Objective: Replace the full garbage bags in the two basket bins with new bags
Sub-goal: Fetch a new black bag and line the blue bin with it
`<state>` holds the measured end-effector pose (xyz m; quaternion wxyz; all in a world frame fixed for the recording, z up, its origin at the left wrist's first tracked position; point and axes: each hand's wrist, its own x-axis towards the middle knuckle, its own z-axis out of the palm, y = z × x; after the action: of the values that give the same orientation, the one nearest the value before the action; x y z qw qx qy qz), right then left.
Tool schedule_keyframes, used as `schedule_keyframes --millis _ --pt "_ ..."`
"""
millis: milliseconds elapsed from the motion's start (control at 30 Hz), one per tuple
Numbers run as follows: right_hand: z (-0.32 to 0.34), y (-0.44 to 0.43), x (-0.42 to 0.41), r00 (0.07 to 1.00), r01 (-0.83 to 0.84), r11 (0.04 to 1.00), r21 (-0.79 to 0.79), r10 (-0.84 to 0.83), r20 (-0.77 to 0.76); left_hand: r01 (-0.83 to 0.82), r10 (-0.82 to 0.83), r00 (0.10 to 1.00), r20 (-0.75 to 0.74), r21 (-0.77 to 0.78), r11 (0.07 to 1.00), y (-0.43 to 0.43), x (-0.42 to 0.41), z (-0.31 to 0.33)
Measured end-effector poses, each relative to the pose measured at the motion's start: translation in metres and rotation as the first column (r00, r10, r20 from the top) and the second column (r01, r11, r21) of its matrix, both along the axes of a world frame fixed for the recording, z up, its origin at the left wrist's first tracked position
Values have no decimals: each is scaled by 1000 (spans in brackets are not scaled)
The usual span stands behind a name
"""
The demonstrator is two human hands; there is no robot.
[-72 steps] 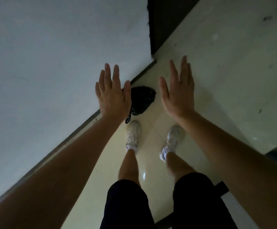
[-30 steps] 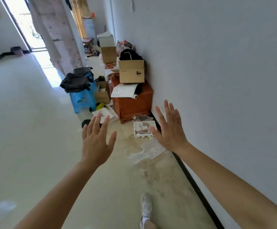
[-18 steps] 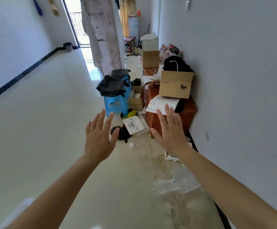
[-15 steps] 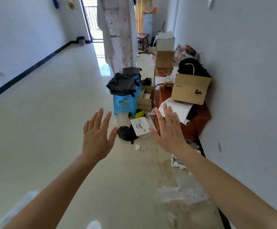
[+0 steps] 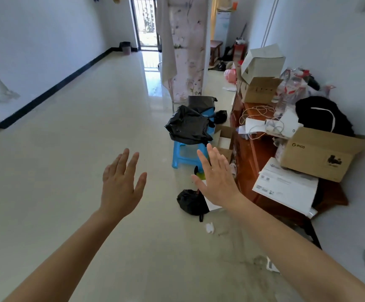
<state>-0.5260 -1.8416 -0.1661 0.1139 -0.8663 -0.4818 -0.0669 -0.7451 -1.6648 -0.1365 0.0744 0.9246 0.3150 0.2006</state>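
My left hand (image 5: 120, 184) and my right hand (image 5: 217, 178) are held out in front of me, palms down, fingers spread, holding nothing. A loose black garbage bag (image 5: 187, 126) lies draped over a blue plastic stool (image 5: 182, 156) ahead of my right hand. A small tied black bag (image 5: 190, 202) sits on the floor just below my right hand. A second black-lined container (image 5: 201, 101) stands behind the stool. A small bin (image 5: 125, 47) with a dark liner stands far down the hall by the doorway.
A low red-brown cabinet (image 5: 255, 153) along the right wall carries cardboard boxes (image 5: 321, 152), cables and papers. A floral curtain (image 5: 185, 46) hangs mid-hall. Paper scraps (image 5: 209, 227) litter the pale floor. The left wall has a black baseboard (image 5: 52, 89).
The view has swung up from my feet and a black bag on the floor to the hallway, then advanced toward the stool. Both hands stay open and empty.
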Motion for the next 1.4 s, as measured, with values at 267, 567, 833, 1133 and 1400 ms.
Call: schedule_keyframes --millis 267,567,833,1133,1400 --pt "-31 108 125 987 138 990 -17 -139 -76 135 -139 989 -49 -75 988 132 158 -24" --pt "-91 269 303 920 263 952 -157 -296 -258 181 -228 889 -397 -153 971 314 339 -81" --pt "-92 400 422 866 307 915 -261 -383 -322 218 -269 870 -413 -168 961 468 459 -80" --pt "-160 514 525 681 504 762 -407 -640 -356 387 -484 702 -522 -291 875 621 644 -166" --pt "-195 568 570 493 611 620 -493 -785 -376 556 -683 518 -515 -404 726 663 788 -220"
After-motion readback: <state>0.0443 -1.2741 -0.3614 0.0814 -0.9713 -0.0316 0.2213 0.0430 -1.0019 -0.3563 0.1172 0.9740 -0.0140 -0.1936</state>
